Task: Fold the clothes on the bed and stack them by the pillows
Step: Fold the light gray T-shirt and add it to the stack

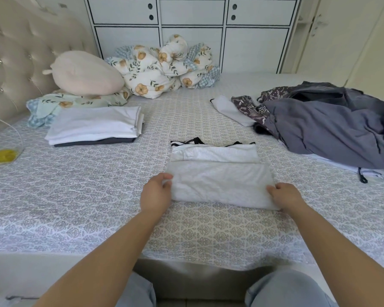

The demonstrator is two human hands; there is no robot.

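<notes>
- Left hand (pixel 156 191) pinching the near-left edge of the folded white garment (pixel 220 180), thumb on top and fingers curled under the fabric.
- Right hand (pixel 285 194) gripping the near-right corner of the same garment, fingers tucked beneath the edge, thumb hidden from view.
- Located on the bed (pixel 98 207) directly ahead, near the front edge, about midway between the two outer piles.
- Partly folded: lower panel doubled over, upper band with black-and-white striped trim showing at the far side.
- Judged light, thin and limp; likely to sag in the middle and lose its fold if lifted by one point only.
- Best taken at both side edges at once, fingers under all layers, thumbs clamping from above; low risk of slipping, no fragility.
- Destination judged to be the folded stack (pixel 95 126) to the left, white pieces over a dark one, lying just beside the pillows (pixel 84 74).
- Floral bundle of bedding (pixel 164 65) heaped against the white cabinet (pixel 191 29) at the far side.
- Unfolded pile (pixel 324 125) to the right: grey garment, dark patterned piece, white item; well apart from the stack.
- Yellow object (pixel 0 156) at the far left edge, identity unclear.
</notes>
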